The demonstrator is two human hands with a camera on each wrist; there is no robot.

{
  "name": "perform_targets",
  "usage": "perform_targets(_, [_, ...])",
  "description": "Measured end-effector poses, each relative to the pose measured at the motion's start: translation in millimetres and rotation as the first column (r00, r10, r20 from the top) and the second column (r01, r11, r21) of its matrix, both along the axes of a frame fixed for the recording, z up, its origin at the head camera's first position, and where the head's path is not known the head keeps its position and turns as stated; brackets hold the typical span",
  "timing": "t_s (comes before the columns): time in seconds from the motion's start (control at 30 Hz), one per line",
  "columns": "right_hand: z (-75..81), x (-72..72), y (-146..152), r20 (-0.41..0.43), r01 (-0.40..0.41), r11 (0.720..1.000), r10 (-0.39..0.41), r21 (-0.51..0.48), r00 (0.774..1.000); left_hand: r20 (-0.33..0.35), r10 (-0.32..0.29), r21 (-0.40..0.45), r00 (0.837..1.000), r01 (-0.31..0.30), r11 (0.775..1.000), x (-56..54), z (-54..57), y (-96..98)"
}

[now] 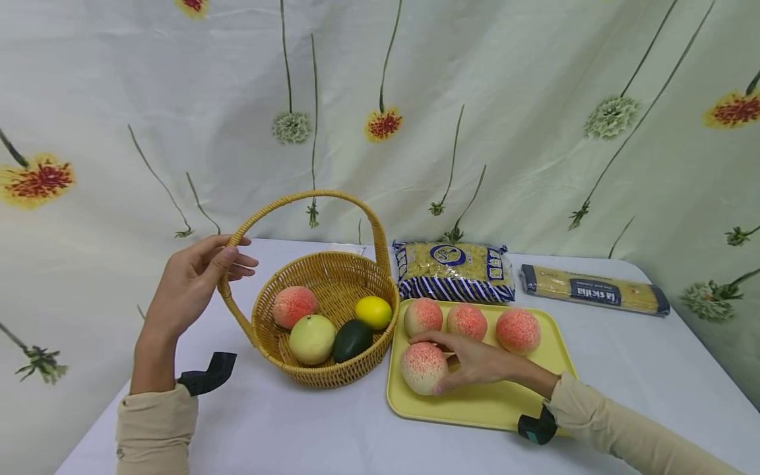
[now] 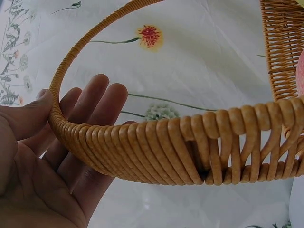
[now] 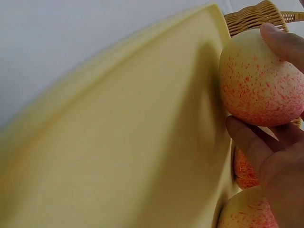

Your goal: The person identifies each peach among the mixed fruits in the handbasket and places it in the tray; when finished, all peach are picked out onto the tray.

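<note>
The wicker basket (image 1: 329, 376) stands on the table, tilted slightly, holding a peach (image 1: 295, 307), a pale green round fruit (image 1: 312, 339), a dark green avocado-like fruit (image 1: 353, 341) and a yellow lemon (image 1: 373, 313). My left hand (image 1: 192, 280) holds the left side of its arched handle (image 2: 137, 147), thumb on one side and fingers on the other. In my right hand (image 1: 477, 359), thumb and fingers grip a pale peach with red speckles (image 3: 261, 78), over the left part of the yellow tray (image 1: 451, 412). Three more peaches (image 1: 518, 331) line the tray's back.
Behind the tray lies a clear bag of pasta (image 1: 454, 272) with blue stripes. A long pack of spaghetti (image 1: 596, 290) is at the back right. A flowered cloth (image 1: 505, 132) hangs behind the white-covered table (image 1: 297, 435). The tray's left edge is close beside the basket.
</note>
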State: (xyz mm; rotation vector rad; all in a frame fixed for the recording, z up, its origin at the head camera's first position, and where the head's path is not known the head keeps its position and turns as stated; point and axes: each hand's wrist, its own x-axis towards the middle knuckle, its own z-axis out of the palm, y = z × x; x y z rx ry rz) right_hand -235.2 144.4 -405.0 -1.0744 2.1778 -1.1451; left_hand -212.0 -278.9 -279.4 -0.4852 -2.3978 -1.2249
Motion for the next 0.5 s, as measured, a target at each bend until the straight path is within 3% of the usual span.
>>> perform_targets(0.5, [-6.1, 1.4, 2.9, -0.011, 0.003, 1.000, -0.003, -0.021, 1.000, -0.003, -0.008, 0.005, 1.000, 0.008, 1.000, 0.1, 0.5, 0.2])
